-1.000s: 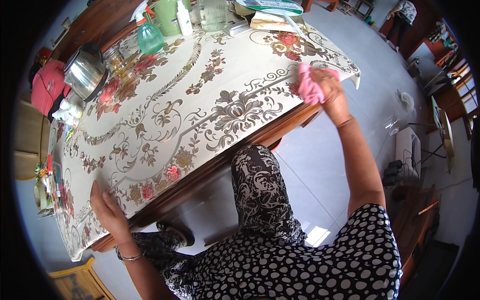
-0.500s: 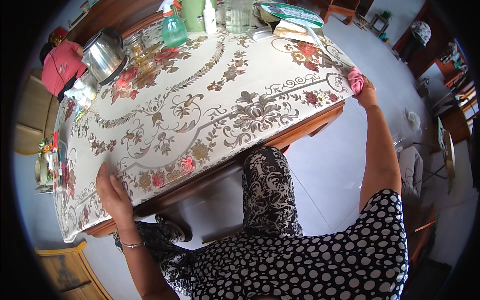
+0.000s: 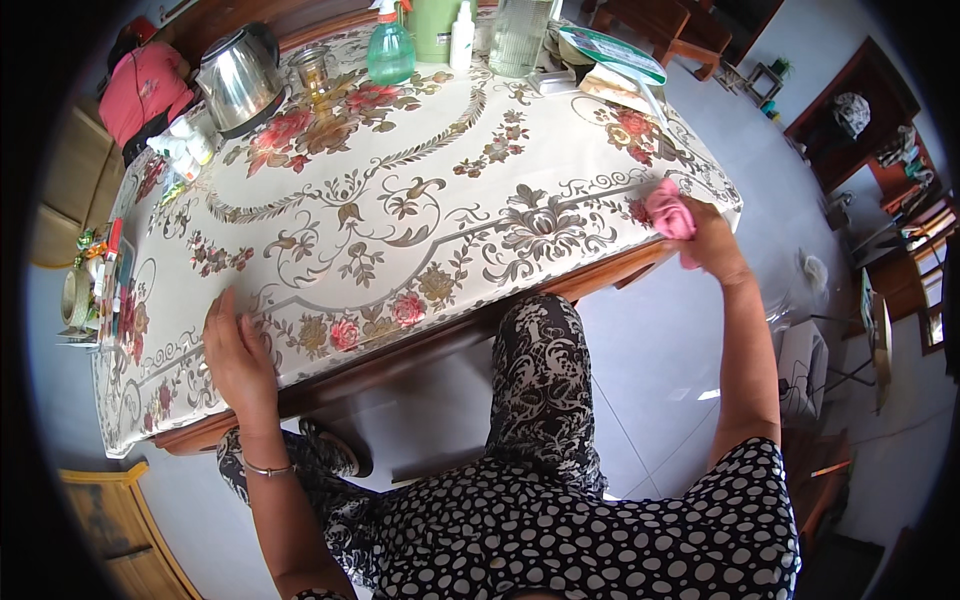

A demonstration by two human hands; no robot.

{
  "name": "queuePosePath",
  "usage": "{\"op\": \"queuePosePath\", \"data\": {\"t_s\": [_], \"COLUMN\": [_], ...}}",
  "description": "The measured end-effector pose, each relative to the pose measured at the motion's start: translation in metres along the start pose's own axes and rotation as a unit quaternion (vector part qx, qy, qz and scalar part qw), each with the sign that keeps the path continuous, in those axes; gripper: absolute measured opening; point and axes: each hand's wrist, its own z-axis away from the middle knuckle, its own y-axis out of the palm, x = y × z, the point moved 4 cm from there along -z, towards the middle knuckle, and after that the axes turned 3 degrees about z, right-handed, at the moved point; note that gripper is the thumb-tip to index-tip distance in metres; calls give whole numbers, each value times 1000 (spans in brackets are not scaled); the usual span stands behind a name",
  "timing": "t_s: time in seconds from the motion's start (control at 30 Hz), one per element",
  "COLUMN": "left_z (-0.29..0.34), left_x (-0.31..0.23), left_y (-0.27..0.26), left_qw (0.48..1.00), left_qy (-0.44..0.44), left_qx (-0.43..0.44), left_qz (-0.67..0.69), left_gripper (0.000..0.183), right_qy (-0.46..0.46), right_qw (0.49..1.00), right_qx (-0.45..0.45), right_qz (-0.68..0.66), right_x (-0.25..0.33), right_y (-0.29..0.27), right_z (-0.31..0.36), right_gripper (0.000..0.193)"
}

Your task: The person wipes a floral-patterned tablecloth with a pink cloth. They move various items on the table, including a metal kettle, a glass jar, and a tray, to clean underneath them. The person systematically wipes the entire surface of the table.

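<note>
A flower-patterned, cream tablecloth (image 3: pixel 420 270) covers the wooden table in front of me. My right hand (image 3: pixel 715 240) is closed round a bunched pink cloth (image 3: pixel 670 210), which rests on the tablecloth near the table's right front edge. Some of the cloth hangs below my fingers at that edge. My left hand (image 3: pixel 238 350) lies flat on the tablecloth by the near edge at the left, its fingers stretched out and holding nothing. A bracelet circles the left wrist.
Along the far side stand a steel kettle (image 3: pixel 240 80), a glass jar (image 3: pixel 312 70), a green spray bottle (image 3: pixel 391 50), a white bottle (image 3: pixel 462 40), a clear ribbed pitcher (image 3: pixel 518 40) and a green-and-white fan (image 3: pixel 612 54). Small white bottles (image 3: pixel 190 145) sit left. A person in pink (image 3: pixel 145 90) is beyond.
My right hand has drawn the pink cloth from the right corner leftward and nearer along the front edge. My left hand stays flat at nearly the same spot. The view has shifted slightly.
</note>
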Motion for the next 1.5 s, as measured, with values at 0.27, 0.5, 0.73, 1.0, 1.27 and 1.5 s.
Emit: {"op": "queuePosePath", "data": {"t_s": [0.27, 0.5, 0.73, 1.0, 1.27, 1.5], "left_z": [0, 0, 2, 2, 1, -1], "left_x": [2, 6, 9, 11, 3, 1], "left_y": [-1, 5, -6, -3, 1, 1], "left_qw": [1000, 999, 999, 999, 1000, 1000], "left_qy": [5, 36, -8, -3, -16, -7], "left_qx": [0, -13, 16, 25, 20, 22], "left_qz": [-7, 2, 27, 22, 4, -17], "left_gripper": [33, 32, 32, 32, 33, 34], "right_qy": [-232, -393, -483, -192, 198, 3], "right_qw": [964, 908, 860, 967, 921, 982], "right_qx": [-129, -93, -51, -163, -189, -165], "right_qz": [10, -112, -158, -46, 276, 96], "right_x": [158, 335, 315, 86, -106, 26], "right_y": [79, 161, 160, 94, 30, 72], "right_z": [7, 13, -28, -102, -99, -126], "right_gripper": [63, 46, 50, 58, 58, 40]}}
